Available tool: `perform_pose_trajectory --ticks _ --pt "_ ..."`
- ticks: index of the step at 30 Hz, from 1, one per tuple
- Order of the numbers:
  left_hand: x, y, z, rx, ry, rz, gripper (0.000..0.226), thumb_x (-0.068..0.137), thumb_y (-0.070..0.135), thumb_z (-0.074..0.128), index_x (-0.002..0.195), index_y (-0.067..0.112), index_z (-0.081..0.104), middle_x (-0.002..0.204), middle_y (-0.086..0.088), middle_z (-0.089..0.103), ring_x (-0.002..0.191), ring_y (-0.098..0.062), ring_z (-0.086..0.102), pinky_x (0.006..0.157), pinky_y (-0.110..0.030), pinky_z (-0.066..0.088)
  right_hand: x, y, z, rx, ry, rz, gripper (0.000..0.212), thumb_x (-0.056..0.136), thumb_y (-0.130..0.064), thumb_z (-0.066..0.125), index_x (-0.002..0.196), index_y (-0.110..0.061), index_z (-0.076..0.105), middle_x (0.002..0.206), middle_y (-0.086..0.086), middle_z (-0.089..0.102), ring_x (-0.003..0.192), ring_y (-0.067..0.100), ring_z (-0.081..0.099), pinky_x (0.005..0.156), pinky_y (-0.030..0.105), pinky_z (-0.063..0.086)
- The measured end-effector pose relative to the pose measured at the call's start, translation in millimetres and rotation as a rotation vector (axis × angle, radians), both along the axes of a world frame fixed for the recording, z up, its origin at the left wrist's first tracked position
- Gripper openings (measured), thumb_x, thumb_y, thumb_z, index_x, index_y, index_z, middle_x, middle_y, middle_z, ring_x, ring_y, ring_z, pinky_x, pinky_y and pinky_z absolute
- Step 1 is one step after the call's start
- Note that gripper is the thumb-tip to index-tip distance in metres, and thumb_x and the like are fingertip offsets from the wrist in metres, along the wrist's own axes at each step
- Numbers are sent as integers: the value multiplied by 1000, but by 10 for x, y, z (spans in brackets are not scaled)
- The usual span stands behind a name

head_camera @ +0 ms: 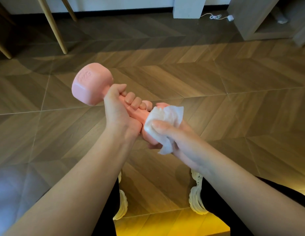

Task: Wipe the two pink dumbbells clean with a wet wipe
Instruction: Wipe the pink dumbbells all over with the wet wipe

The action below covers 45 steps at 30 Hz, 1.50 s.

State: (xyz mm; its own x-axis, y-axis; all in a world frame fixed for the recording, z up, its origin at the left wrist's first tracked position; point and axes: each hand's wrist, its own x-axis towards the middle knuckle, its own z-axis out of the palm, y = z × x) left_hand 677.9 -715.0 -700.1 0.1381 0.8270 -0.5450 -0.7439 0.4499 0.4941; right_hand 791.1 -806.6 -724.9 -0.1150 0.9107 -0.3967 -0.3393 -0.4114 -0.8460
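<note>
One pink dumbbell (90, 86) is held in the air over the floor, tilted with its far head up and to the left. My left hand (120, 108) grips its handle, fingers curled round it. My right hand (172, 132) holds a crumpled white wet wipe (165, 121) wrapped round the near head of the dumbbell, which is mostly hidden under the wipe and hand. The second dumbbell is not in view.
Below lies a wooden herringbone floor (216, 74). Wooden chair legs (53, 26) stand at the far left, a white post (189, 7) and a white cable (216, 17) at the back, a low shelf unit (267, 19) at the far right. My white shoes (197, 198) show below my arms.
</note>
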Motion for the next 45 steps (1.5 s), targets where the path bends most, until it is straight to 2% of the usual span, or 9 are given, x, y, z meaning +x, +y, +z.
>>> perform_pose_trajectory --ticks 6,8,14,20,24,29,36,42,45 --pt "57 6 -2 45 8 -43 35 90 14 43 58 21 31 46 6 23 38 -12 23 42 -19 30 -38 50 67 -146 12 -176 40 101 -47 46 127 -18 56 119 18 68 101 29 65 70 39 55" --pt "48 6 -3 46 -8 -43 36 90 14 42 57 21 31 45 7 23 36 -11 23 40 -19 31 36 33 69 -204 120 -127 44 101 -45 45 132 -17 54 129 21 64 111 33 63 82 46 55" --pt "32 -15 10 66 -34 -53 35 92 16 45 58 20 34 46 7 28 36 -10 29 40 -19 36 103 -50 123 -222 351 14 52 80 -43 60 123 -14 58 110 21 71 98 37 70 79 42 61" --pt "95 -48 -8 45 63 -51 32 93 17 48 65 20 32 50 6 25 41 -11 24 44 -22 31 -15 33 83 -194 88 -53 61 90 -48 57 138 -11 49 120 27 64 91 32 65 78 44 57" --pt "58 -3 25 12 20 -41 33 91 15 45 61 20 32 47 7 24 37 -11 24 42 -18 31 33 32 108 -211 131 -36 71 89 -56 46 132 -1 52 119 34 62 93 37 64 75 43 59" --pt "-6 -3 13 -21 -44 -8 34 91 15 42 60 20 29 45 7 24 32 -12 25 39 -16 33 60 -26 128 -101 131 81 56 87 -36 58 133 -7 50 115 20 67 97 26 69 84 41 59" --pt "40 10 7 0 -3 -14 33 89 13 44 59 20 30 46 7 24 35 -12 24 39 -18 32 -20 52 101 -169 38 -28 58 97 -51 43 135 -8 50 123 33 61 92 32 64 76 44 58" --pt "30 12 -19 4 -18 -8 34 89 14 41 59 20 29 45 7 23 33 -12 24 39 -17 32 68 -9 104 -59 83 96 62 87 -31 61 142 -10 41 121 23 60 95 23 67 80 40 59" --pt "42 -6 -47 32 -17 -20 31 89 13 41 60 20 30 47 6 23 37 -12 22 41 -19 30 -21 13 71 -96 -19 5 63 86 -45 61 139 -16 45 128 26 59 93 25 66 74 40 60"
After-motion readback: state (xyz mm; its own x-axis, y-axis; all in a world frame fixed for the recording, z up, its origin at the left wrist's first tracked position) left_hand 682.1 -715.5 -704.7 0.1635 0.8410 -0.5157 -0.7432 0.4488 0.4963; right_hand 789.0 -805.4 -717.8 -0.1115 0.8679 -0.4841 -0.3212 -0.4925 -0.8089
